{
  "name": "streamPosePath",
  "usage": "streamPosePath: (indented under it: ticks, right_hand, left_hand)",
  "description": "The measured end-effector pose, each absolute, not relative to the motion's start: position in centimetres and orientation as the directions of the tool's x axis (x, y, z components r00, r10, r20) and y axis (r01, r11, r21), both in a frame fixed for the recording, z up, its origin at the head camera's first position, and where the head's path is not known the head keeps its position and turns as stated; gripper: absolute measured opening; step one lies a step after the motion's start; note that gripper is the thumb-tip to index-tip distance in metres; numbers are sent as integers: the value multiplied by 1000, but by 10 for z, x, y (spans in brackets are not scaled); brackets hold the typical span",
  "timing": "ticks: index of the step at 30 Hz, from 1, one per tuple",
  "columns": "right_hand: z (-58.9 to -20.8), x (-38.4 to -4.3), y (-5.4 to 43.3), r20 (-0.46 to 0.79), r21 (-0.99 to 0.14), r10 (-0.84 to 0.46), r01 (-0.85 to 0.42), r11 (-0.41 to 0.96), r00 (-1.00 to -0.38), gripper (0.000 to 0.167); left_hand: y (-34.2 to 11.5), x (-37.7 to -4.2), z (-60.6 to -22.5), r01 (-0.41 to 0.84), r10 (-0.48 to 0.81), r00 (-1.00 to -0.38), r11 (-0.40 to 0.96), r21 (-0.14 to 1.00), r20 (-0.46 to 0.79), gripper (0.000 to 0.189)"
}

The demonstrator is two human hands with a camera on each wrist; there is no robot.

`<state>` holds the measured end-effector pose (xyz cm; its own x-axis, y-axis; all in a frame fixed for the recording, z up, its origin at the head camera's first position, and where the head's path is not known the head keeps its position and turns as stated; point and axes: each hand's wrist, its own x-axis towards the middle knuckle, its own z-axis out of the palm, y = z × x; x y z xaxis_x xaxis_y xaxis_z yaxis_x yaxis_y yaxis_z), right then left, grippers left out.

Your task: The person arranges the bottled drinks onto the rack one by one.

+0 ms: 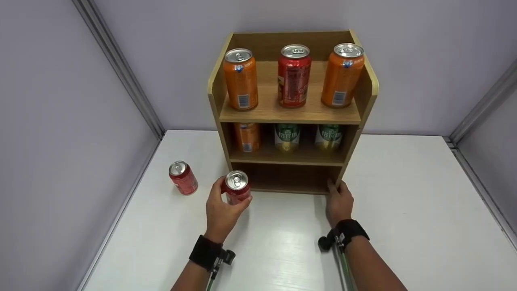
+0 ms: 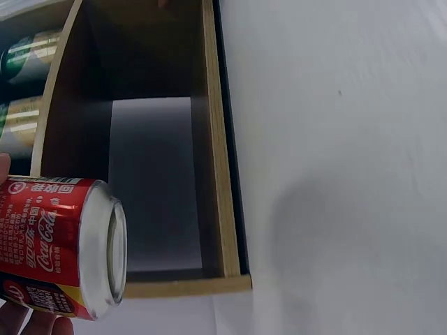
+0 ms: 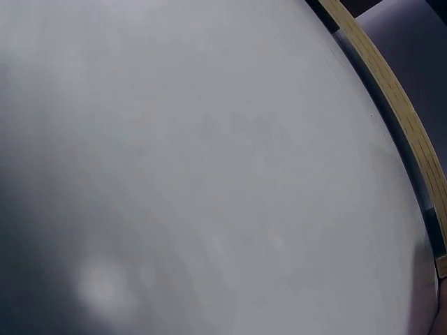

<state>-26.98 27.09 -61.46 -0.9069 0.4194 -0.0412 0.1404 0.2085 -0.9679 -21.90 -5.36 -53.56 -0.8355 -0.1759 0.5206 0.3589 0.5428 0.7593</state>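
Note:
My left hand (image 1: 222, 212) grips a red Coca-Cola can (image 1: 237, 190) by its sides, upright, just in front of the shelf's lower left. In the left wrist view the same can (image 2: 45, 244) lies across the lower left, its silver end facing the bare lowest compartment. My right hand (image 1: 340, 204) holds the lower right side panel of the wooden shelf (image 1: 286, 162), thumb on the inner side. Only a sliver of that hand shows in the right wrist view. Another red can (image 1: 183, 178) stands on the table left of my left hand.
On the top shelf stand an orange can (image 1: 241, 81), a red can (image 1: 294, 76) and another orange can (image 1: 343, 76). Below are an orange can (image 1: 247, 137) and two green-and-silver cans (image 1: 287, 137). The white table (image 1: 404, 210) meets grey walls (image 1: 101, 121).

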Motion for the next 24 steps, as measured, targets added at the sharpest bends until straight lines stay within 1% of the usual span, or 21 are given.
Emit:
streamPosePath:
  ticks: [10, 18, 24]
  right_hand:
    - [-614, -268, 268, -58, -975, 427, 143, 170, -902, 65]
    - [-614, -268, 267, -61, -974, 444, 151, 170, -894, 64]
    - [-614, -269, 268, -39, -975, 438, 131, 182, -898, 64]
  left_hand:
    - [-21, -226, -534, 434, -107, -823, 515, 739, 558, 83]
    - [6, -232, -535, 425, -62, -856, 480, 767, 513, 84]
    - [25, -239, -535, 432, -24, -865, 474, 767, 501, 83]
